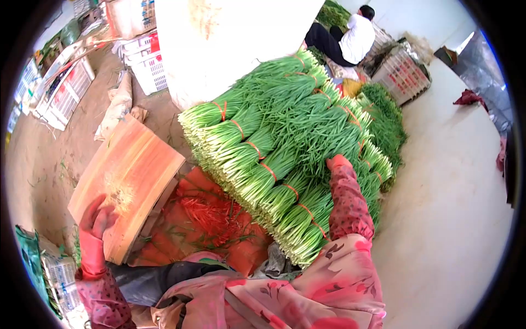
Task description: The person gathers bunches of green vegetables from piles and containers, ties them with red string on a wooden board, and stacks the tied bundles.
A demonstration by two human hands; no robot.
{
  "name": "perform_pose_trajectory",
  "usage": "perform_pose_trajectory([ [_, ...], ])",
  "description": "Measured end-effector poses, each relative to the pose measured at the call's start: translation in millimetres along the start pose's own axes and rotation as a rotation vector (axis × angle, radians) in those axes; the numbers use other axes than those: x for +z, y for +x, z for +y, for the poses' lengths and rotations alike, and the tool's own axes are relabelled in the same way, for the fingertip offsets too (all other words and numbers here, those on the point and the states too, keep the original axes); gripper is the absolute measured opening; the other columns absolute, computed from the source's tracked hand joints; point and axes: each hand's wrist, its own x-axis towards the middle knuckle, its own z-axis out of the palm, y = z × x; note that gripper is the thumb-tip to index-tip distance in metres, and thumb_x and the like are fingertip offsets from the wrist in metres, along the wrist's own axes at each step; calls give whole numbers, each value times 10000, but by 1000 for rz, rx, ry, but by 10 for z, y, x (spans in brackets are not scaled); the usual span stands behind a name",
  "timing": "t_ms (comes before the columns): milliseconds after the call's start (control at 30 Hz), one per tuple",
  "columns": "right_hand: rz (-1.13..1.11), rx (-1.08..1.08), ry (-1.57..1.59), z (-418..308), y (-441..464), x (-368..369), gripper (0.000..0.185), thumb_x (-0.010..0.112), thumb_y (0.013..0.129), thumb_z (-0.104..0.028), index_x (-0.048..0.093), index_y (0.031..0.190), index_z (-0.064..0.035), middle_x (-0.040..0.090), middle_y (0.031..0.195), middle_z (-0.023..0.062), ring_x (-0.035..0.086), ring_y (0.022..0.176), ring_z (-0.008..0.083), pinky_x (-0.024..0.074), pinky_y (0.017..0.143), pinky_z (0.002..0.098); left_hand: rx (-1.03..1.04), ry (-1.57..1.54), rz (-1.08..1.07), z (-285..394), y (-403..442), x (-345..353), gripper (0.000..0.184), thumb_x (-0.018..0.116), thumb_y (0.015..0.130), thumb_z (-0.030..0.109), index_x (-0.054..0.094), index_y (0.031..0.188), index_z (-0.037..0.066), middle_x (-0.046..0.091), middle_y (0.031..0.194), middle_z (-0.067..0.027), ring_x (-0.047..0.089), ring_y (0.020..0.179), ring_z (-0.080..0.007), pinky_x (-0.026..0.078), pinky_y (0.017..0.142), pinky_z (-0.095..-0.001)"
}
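My left hand [98, 217] is over the near left part of a wooden board [131, 175], its fingers apart and nothing in them. My right hand [338, 161] reaches onto a large pile of green vegetable bundles [274, 170], tied with orange bands. Its fingertips are hidden among the leaves, so what they grip cannot be made out. The pale cut stalks face the left and lower edges of the pile. Between board and pile, loose red ties [216, 219] lie on a red sheet with scattered green bits.
White crates [148, 71] stand at the upper left, with more [68, 93] farther left. A seated person [356, 39] in a white top is beyond the pile, near another crate [400, 77]. A pale wall [444, 192] runs along the right.
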Motion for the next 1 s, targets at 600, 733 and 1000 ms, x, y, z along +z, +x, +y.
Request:
perform_pose_trajectory([
  [600, -632, -1603, -112, -2968, -3359, 878, 475, 543, 868, -423, 581, 1217, -102, 632, 1141, 151, 602, 1051, 323, 467, 912, 381, 80, -419, -986, 422, -1403, 465, 489, 574, 883, 231, 489, 1275, -49, 619, 1135, -170, 615, 1014, -237, 464, 920, -361],
  [733, -624, -1578, -111, -3111, -3508, 861, 467, 521, 860, -449, 593, 1193, -130, 627, 1142, 140, 593, 1043, 343, 467, 888, 422, 10, -452, -792, 146, -1860, 214, 470, 569, 881, 213, 499, 1268, -44, 619, 1137, -165, 616, 1005, -229, 464, 914, -353],
  [1000, -600, -1552, -197, -2975, -3382, 1044, 475, 522, 867, -439, 587, 1211, -117, 625, 1148, 143, 589, 1050, 345, 460, 902, 420, -88, -486, -503, 111, -2175, -292, 436, 560, 876, 178, 520, 1255, -34, 619, 1142, -154, 618, 987, -212, 464, 901, -338],
])
